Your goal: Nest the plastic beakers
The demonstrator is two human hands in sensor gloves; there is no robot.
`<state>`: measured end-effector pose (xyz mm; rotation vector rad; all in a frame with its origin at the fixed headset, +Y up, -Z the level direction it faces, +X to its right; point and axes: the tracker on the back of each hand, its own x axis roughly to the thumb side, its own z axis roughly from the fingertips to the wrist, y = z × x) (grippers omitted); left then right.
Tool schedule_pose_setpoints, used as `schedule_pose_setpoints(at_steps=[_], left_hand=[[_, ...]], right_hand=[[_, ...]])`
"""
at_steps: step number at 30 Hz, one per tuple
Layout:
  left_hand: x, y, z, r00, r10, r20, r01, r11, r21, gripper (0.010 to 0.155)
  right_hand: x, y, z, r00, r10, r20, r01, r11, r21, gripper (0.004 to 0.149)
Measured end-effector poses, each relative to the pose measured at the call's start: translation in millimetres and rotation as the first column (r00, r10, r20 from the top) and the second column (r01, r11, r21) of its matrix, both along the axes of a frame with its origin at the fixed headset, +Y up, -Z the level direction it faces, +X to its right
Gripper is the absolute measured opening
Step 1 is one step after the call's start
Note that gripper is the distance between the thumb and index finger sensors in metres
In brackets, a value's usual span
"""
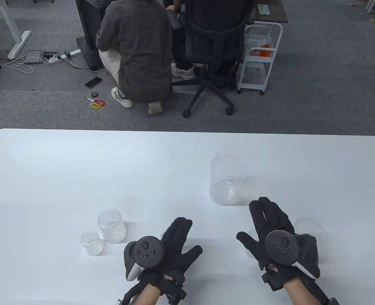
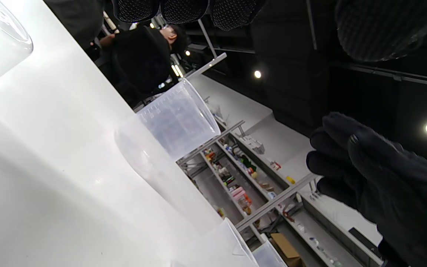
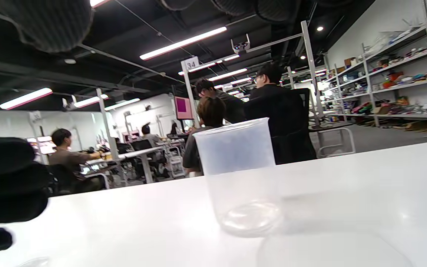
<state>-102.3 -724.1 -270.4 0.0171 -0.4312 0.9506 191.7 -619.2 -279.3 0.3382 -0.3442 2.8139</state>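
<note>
Beakers, clear plastic, four visible on the white table (image 1: 47, 165), none nested yet. Largest beaker (image 1: 227, 182) stands upright, mouth up, beyond the right hand. Medium beaker (image 1: 112, 226) and small beaker (image 1: 92, 243) stand just beside each other, left of the left hand; they look mouth-down, though the clear walls make that uncertain. Fourth beaker (image 1: 311, 227) is mostly hidden behind the right hand; its orientation cannot be told.

Left hand (image 1: 171, 251): fingers spread, palm down, low over the table, holding nothing. Right hand (image 1: 275, 233): fingers extended and loosely together, pointing toward the largest beaker, holding nothing. Whether it touches the fourth beaker cannot be told.

Step judged: the start, with a first beaker still to be picked up.

Risks:
- Beakers are light and slick; a sideways brush from a glove or tracker could tip or slide one, most likely the one hidden beside the right wrist.
- If the two on the left are inverted, they need turning over first; nesting them as they stand would cap, not nest.
- Wrong size order would jam or block the stack.
- Pushing one in tilted could wedge the rims.
</note>
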Motion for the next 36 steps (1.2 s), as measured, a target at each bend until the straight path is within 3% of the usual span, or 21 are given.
schedule_pose_setpoints(at_steps=[6, 15, 25, 34, 36], left_hand=[[-2.3, -0.8, -1.0, 1.0, 0.004, -0.011, -0.004, 1.0, -0.008, 0.085], [-0.7, 0.3, -0.6, 1.0, -0.002, -0.006, 0.002, 1.0, -0.014, 0.085], [-2.6, 0.1, -1.3, 1.0, 0.01, -0.02, -0.01, 1.0, -0.026, 0.084], [-6.0, 0.3, -2.9, 0.999, 0.034, -0.035, -0.035, 0.999, -0.032, 0.087], [-6.7, 0.9, -3.1, 0.998, 0.045, -0.039, -0.046, 0.999, -0.029, 0.087]], right_hand=[[-20.9, 17.1, -45.9, 0.996, 0.028, 0.085, -0.023, 0.998, -0.066, 0.087], [-45.5, 11.7, -107.9, 0.979, 0.058, 0.196, -0.022, 0.984, -0.179, 0.088], [-63.1, -17.6, -173.2, 0.956, 0.016, 0.292, 0.072, 0.955, -0.287, 0.09], [-72.2, -54.1, -203.7, 0.949, 0.102, 0.299, 0.048, 0.889, -0.455, 0.099], [-72.6, -54.7, -206.7, 0.937, 0.161, 0.309, -0.011, 0.899, -0.438, 0.097]])
